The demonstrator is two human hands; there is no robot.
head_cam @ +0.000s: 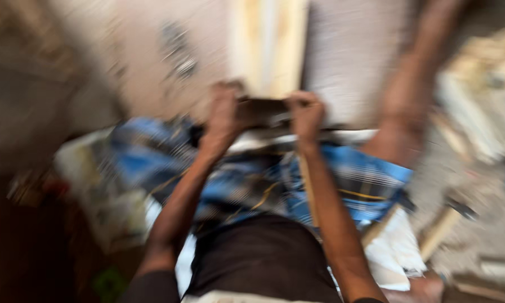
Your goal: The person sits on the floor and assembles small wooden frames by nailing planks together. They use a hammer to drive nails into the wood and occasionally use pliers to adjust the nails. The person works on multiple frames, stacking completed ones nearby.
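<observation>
Dark flat object (262, 111) between left hand (223, 112) and right hand (307, 114)

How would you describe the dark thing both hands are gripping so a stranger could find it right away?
Start at the blue plaid cloth across the lap and follow both forearms up. The left hand and right hand clutch a small dark flat object, in front of a pale wooden plank. Blur hides details; it is darker than everything around it.

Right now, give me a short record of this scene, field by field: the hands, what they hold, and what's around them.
Picture: heavily blurred
Left hand: grips left end of a dark flat object
Right hand: grips its right end
Object kind: cannot tell
Beyond hands: pale wooden board
Lap: blue checked cloth
Right side: pale wood pieces on the floor
</observation>
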